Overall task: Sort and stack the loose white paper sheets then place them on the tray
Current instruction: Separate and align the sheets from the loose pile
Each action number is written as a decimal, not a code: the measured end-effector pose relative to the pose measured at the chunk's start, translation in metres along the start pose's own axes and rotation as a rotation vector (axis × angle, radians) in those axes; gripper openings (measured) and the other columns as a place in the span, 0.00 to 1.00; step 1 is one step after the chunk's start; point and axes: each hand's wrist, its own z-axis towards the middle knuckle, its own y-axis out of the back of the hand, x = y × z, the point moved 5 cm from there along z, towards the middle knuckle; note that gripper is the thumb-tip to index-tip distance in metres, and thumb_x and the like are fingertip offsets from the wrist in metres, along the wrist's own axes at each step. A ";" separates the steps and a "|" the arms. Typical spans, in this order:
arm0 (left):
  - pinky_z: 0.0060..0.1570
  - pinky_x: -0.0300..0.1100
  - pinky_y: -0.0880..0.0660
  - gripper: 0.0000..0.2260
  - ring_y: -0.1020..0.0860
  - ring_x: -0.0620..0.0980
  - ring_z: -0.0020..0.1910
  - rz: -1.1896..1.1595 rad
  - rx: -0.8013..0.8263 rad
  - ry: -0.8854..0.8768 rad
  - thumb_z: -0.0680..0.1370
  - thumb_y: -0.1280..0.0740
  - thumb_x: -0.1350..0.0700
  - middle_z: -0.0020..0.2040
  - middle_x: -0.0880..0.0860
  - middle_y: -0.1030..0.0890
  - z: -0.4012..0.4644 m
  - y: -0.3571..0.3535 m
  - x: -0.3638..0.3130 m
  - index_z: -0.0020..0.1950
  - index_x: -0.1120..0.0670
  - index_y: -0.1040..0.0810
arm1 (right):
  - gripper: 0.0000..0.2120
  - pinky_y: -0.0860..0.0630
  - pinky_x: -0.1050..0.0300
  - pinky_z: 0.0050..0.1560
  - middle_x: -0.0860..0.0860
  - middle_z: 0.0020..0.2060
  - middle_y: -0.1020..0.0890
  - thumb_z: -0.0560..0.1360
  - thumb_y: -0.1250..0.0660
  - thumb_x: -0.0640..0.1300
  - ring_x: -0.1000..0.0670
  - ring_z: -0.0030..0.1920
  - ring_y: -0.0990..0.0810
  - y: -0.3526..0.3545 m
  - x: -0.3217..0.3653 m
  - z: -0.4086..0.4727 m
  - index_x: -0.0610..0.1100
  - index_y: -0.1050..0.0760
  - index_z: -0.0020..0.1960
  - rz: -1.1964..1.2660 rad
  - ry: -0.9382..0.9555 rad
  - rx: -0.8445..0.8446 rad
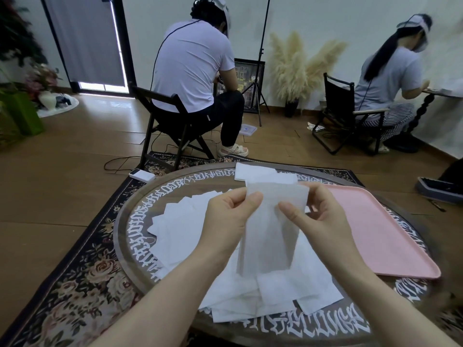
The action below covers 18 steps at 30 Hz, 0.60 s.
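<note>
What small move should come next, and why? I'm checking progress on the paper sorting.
Probably lay the held sheet, pinched by the left hand and right hand, flat to start a stack: the pink tray shows no paper, and loose sheets lie scattered on the round table.

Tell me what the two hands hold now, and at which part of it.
Both hold one white paper sheet near its top edge: left hand pinches the upper left part, right hand the upper right.
</note>
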 end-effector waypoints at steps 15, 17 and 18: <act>0.30 0.33 0.27 0.14 0.21 0.44 0.31 -0.013 -0.005 -0.010 0.76 0.34 0.48 0.35 0.50 0.16 -0.003 0.001 -0.006 0.38 0.53 0.15 | 0.12 0.18 0.54 0.47 0.49 0.46 0.13 0.64 0.24 0.47 0.45 0.49 0.15 0.002 -0.010 0.003 0.47 0.14 0.47 0.091 -0.147 0.280; 0.33 0.34 0.24 0.18 0.18 0.44 0.33 -0.034 -0.056 0.017 0.73 0.36 0.41 0.37 0.50 0.15 -0.003 0.003 -0.007 0.38 0.52 0.14 | 0.12 0.21 0.64 0.42 0.50 0.47 0.13 0.66 0.26 0.45 0.52 0.47 0.14 0.000 -0.012 0.001 0.45 0.16 0.48 0.144 -0.177 0.288; 0.36 0.37 0.21 0.17 0.17 0.46 0.38 -0.051 -0.088 0.020 0.74 0.35 0.41 0.40 0.51 0.14 -0.002 0.005 -0.006 0.41 0.51 0.14 | 0.13 0.21 0.66 0.41 0.50 0.47 0.13 0.67 0.27 0.44 0.53 0.46 0.14 0.001 -0.013 0.002 0.44 0.17 0.51 0.167 -0.185 0.265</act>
